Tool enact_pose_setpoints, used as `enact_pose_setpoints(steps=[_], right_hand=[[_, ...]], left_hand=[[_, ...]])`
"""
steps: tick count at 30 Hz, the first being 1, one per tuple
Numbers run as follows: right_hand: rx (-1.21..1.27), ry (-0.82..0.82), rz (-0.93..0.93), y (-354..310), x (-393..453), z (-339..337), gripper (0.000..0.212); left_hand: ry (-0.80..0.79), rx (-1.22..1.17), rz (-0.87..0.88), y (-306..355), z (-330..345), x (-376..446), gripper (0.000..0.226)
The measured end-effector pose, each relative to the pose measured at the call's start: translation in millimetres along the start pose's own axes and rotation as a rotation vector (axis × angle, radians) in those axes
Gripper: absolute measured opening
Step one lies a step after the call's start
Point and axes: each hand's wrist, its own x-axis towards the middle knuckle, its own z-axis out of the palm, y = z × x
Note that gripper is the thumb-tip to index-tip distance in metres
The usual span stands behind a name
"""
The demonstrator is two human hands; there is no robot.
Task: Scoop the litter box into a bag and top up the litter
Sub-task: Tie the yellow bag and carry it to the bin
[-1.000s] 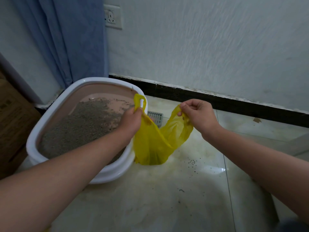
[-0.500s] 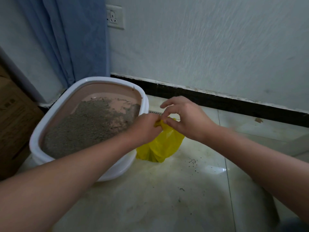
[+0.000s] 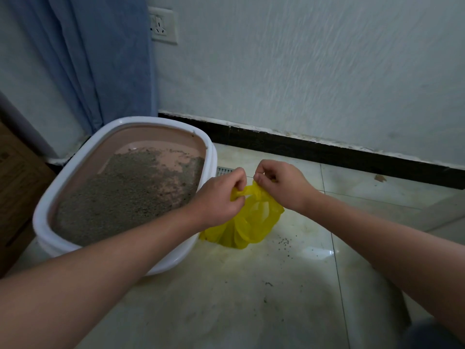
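Observation:
A yellow plastic bag [image 3: 247,227] stands on the tiled floor just right of the litter box. Its two handles are crossed together at the top. My left hand [image 3: 217,195] grips one handle from the left. My right hand [image 3: 280,183] pinches the other handle from the right, knuckles almost touching the left hand. The white litter box [image 3: 46,205] with a pinkish-brown inner wall holds grey litter [image 3: 125,195] that covers most of its floor; a bare patch shows at the far end.
A blue curtain [image 3: 100,59] hangs behind the box, beside a wall socket [image 3: 162,26]. A black skirting [image 3: 327,149] runs along the wall. A floor drain grate [image 3: 225,170] lies behind the bag. Spilled litter grains [image 3: 286,241] dot the tiles. A cardboard box [image 3: 17,187] stands at left.
My hands were apart, holding the bag's mouth wide open; they have come together over the bag, bringing the two handles across each other and gathering the top closed.

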Motion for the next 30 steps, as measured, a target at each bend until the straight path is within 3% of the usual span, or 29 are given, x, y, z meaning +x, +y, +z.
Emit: enact_pose_setpoints(steps=[2,4,7,11,16,20,26,30], right_hand=[[-0.011,0.024,0.021,0.0,0.7,1.0,0.009],[-0.041,0.043,0.051,-1.4,0.4,2.9,0.01],[-0.05,0.08,0.109,-4.6,0.7,7.9,0.015],[0.013,0.084,0.241,-5.6,5.5,9.8,0.021],[0.21,-0.081,0.404,-5.4,2.3,14.1,0.021],[0.344,-0.17,0.42,-8.4,-7.0,19.4,0.015],[0.571,-0.105,0.455,-9.9,-5.9,20.3,0.018],[0.62,-0.093,0.424,-9.7,-5.1,20.5,0.016]], left_hand=[[-0.011,0.14,0.124,-4.4,-0.6,-1.7,0.014],[0.035,0.349,0.208,-11.7,2.3,-4.5,0.021],[0.184,0.52,0.178,-13.8,10.3,-9.1,0.026],[0.271,0.521,0.113,-8.8,14.2,-11.4,0.019],[0.275,0.576,0.158,-12.8,15.2,-16.5,0.016],[0.211,0.293,0.04,-14.0,17.3,-17.0,0.023],[0.22,-0.018,-0.188,-13.8,20.0,-5.1,0.012],[0.214,-0.079,-0.145,-12.2,18.9,-6.1,0.004]])
